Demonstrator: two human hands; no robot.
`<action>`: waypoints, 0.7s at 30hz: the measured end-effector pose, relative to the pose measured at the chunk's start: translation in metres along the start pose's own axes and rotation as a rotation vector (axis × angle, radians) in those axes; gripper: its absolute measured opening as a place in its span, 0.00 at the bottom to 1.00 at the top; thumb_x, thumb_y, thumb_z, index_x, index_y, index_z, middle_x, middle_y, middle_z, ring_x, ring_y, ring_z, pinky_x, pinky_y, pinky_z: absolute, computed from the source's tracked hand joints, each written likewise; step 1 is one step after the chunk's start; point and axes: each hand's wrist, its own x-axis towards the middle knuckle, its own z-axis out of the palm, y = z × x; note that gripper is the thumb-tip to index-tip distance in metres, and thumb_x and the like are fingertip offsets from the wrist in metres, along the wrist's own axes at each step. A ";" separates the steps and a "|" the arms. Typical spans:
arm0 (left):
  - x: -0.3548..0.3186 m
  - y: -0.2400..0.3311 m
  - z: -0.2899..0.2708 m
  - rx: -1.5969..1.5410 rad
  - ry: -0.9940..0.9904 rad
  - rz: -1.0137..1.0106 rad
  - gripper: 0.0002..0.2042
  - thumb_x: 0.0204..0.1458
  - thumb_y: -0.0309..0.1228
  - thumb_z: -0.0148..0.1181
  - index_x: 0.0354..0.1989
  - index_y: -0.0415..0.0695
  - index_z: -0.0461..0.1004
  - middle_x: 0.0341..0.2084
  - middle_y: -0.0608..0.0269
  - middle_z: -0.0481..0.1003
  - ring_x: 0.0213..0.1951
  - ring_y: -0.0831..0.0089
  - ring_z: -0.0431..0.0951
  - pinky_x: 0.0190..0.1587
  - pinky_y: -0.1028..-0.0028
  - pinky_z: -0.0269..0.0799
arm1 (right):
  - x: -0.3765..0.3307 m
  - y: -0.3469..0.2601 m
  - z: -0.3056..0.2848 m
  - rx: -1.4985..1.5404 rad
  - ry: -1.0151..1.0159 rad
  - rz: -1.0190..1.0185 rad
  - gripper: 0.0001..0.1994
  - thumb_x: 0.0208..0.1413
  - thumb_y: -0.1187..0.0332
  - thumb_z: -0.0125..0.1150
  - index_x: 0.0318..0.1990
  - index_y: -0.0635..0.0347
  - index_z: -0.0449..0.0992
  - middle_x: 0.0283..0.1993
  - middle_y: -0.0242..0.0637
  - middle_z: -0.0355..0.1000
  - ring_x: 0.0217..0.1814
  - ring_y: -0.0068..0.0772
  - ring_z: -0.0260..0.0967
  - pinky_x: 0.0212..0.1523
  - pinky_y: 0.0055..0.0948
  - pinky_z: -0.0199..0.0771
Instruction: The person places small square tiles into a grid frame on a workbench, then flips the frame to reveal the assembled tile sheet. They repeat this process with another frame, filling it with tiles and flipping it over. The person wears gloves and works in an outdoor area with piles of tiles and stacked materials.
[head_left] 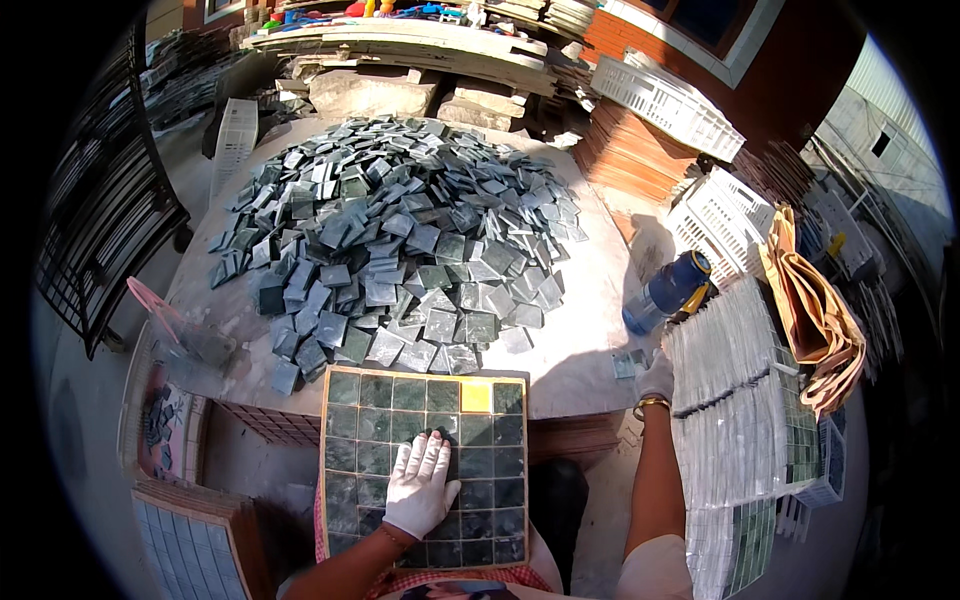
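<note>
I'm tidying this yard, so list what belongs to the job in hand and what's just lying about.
Belongs to the job, judging by the hands:
tiled board, under the left hand
small greenish tile, beside the right hand
heap of tiles on the table

Apparently just lying about:
blue container
folded brown paper
white crate above the orange stack

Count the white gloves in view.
2: one on the left hand, resting on the tile-filled frame; one on the right hand, beside the stacked tile sheets. Others could be hidden in the clutter.
</note>
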 end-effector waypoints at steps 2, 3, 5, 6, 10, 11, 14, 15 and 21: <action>-0.001 -0.001 -0.001 -0.009 -0.006 0.000 0.31 0.49 0.43 0.57 0.60 0.39 0.62 0.62 0.51 0.60 0.64 0.57 0.57 0.65 0.56 0.50 | -0.004 -0.019 -0.007 -0.035 -0.023 -0.086 0.16 0.48 0.62 0.62 0.43 0.58 0.74 0.39 0.47 0.75 0.43 0.49 0.72 0.45 0.42 0.71; 0.000 -0.001 0.000 -0.015 -0.017 0.003 0.31 0.49 0.43 0.57 0.60 0.40 0.62 0.62 0.52 0.60 0.65 0.57 0.57 0.65 0.55 0.50 | -0.008 -0.041 -0.006 0.016 -0.074 -0.172 0.17 0.48 0.61 0.62 0.44 0.58 0.74 0.42 0.47 0.74 0.45 0.48 0.72 0.47 0.41 0.71; -0.001 -0.003 0.003 -0.020 -0.036 0.000 0.31 0.49 0.44 0.57 0.61 0.41 0.62 0.63 0.54 0.59 0.65 0.58 0.56 0.65 0.55 0.49 | -0.018 -0.095 -0.002 0.148 -0.311 -0.302 0.19 0.48 0.58 0.64 0.46 0.58 0.73 0.45 0.46 0.73 0.47 0.46 0.71 0.48 0.40 0.70; -0.002 -0.004 0.003 -0.019 -0.035 0.001 0.32 0.49 0.44 0.57 0.61 0.41 0.61 0.63 0.54 0.59 0.65 0.59 0.56 0.65 0.55 0.48 | -0.025 -0.126 0.004 0.235 -0.499 -0.350 0.21 0.47 0.57 0.64 0.47 0.57 0.73 0.45 0.47 0.73 0.47 0.47 0.71 0.47 0.39 0.71; -0.005 -0.006 0.002 -0.010 -0.017 -0.002 0.33 0.48 0.44 0.58 0.61 0.41 0.61 0.63 0.55 0.58 0.65 0.59 0.56 0.65 0.55 0.48 | -0.063 -0.225 0.032 0.231 -0.585 -0.267 0.28 0.44 0.51 0.67 0.49 0.58 0.70 0.48 0.51 0.72 0.47 0.51 0.71 0.49 0.41 0.70; -0.005 -0.006 0.002 -0.017 -0.010 -0.001 0.33 0.48 0.44 0.58 0.61 0.41 0.61 0.63 0.55 0.58 0.65 0.59 0.56 0.65 0.54 0.48 | -0.066 -0.245 0.024 0.154 -0.600 -0.127 0.31 0.42 0.51 0.69 0.51 0.58 0.69 0.47 0.52 0.72 0.49 0.51 0.71 0.50 0.42 0.70; -0.003 -0.006 0.001 -0.058 0.014 0.015 0.32 0.48 0.43 0.59 0.60 0.39 0.63 0.62 0.53 0.60 0.64 0.57 0.59 0.64 0.54 0.51 | -0.078 -0.256 0.033 0.191 -0.465 -0.110 0.31 0.40 0.54 0.70 0.51 0.57 0.67 0.48 0.50 0.71 0.48 0.50 0.71 0.49 0.42 0.70; -0.001 -0.005 0.001 -0.077 0.026 0.028 0.31 0.48 0.42 0.59 0.59 0.38 0.63 0.61 0.52 0.61 0.63 0.57 0.60 0.63 0.54 0.53 | -0.071 -0.246 0.043 0.332 -0.476 -0.182 0.29 0.40 0.56 0.70 0.51 0.55 0.68 0.47 0.50 0.72 0.47 0.49 0.72 0.48 0.41 0.71; -0.003 -0.006 -0.003 -0.146 0.057 0.013 0.30 0.48 0.41 0.59 0.58 0.38 0.65 0.60 0.51 0.62 0.63 0.57 0.60 0.63 0.55 0.53 | -0.055 -0.195 0.050 0.788 -0.487 -0.473 0.10 0.50 0.71 0.61 0.40 0.63 0.76 0.27 0.39 0.75 0.30 0.27 0.73 0.31 0.27 0.72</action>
